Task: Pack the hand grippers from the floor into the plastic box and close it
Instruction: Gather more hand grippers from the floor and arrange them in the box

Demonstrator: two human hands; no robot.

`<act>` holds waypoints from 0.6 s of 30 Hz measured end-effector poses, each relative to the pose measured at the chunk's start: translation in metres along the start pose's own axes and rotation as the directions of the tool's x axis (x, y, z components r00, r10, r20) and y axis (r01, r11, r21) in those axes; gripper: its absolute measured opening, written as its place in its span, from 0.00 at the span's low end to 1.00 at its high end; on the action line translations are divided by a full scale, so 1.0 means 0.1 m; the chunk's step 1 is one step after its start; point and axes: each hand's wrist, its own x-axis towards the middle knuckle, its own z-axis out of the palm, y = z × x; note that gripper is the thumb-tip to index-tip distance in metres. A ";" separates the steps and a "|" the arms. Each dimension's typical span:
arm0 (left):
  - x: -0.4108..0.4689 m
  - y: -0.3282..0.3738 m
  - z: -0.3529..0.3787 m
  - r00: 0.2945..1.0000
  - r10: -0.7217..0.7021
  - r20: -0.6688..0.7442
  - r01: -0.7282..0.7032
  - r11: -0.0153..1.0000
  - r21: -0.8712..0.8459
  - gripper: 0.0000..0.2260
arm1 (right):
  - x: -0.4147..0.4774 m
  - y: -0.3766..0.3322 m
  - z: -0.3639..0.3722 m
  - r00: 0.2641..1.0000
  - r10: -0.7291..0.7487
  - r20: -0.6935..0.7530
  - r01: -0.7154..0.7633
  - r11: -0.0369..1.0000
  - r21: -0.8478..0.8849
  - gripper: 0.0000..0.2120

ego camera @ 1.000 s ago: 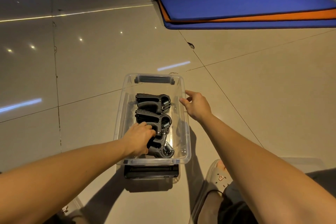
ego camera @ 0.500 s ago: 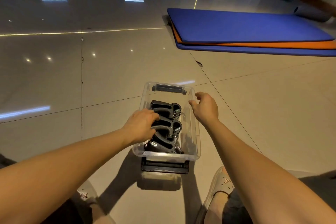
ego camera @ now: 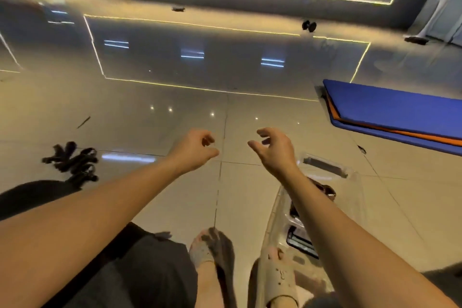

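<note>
Both hands are up in the air over the tiled floor point(ego camera: 150, 112), empty. The left hand point(ego camera: 193, 149) has its fingers loosely curled and grips nothing. The right hand point(ego camera: 273, 149) is half-open, thumb out to the left, and also holds nothing. The two hands are near each other, not touching.

The clear plastic box point(ego camera: 355, 197) sits on the floor at lower right, under and behind the right forearm, with no lid on it (the frame is motion-blurred, so the walls are hard to trace). Its dark latch handle point(ego camera: 325, 166) shows at the far end. Dark hand grippers in the box point(ego camera: 325, 189) are partly visible past the forearm; I can't count them.

A pile of black hand grippers on the floor point(ego camera: 72, 161) lies at left, well apart from the box and beside the left forearm.

Blue and orange mats point(ego camera: 400, 112) are stacked at right, beyond the box. A dumbbell point(ego camera: 309, 25) lies far back near the wall. The person's feet in slide sandals point(ego camera: 277, 275) are at the bottom, just beside the near end of the box.
</note>
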 end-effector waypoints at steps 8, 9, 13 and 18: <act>-0.90 -0.63 -1.71 0.952 -0.159 -0.263 0.190 0.977 0.099 0.14 | -0.22 -1.47 1.04 0.976 -0.174 0.132 0.155 0.977 0.143 0.21; -0.97 -0.73 -1.90 0.944 -0.175 -0.280 0.215 0.969 0.120 0.14 | -0.23 -1.62 1.19 0.970 -0.188 0.157 0.162 0.973 0.166 0.22; -1.19 -1.20 -2.52 0.890 -0.278 -0.362 0.352 0.923 0.155 0.11 | -0.23 -2.13 1.77 0.927 -0.265 0.265 0.209 0.953 0.221 0.22; -1.33 -2.05 -2.87 0.811 -0.419 -0.408 0.508 0.850 0.138 0.13 | -0.04 -2.64 2.52 0.867 -0.326 0.377 0.276 0.944 0.182 0.21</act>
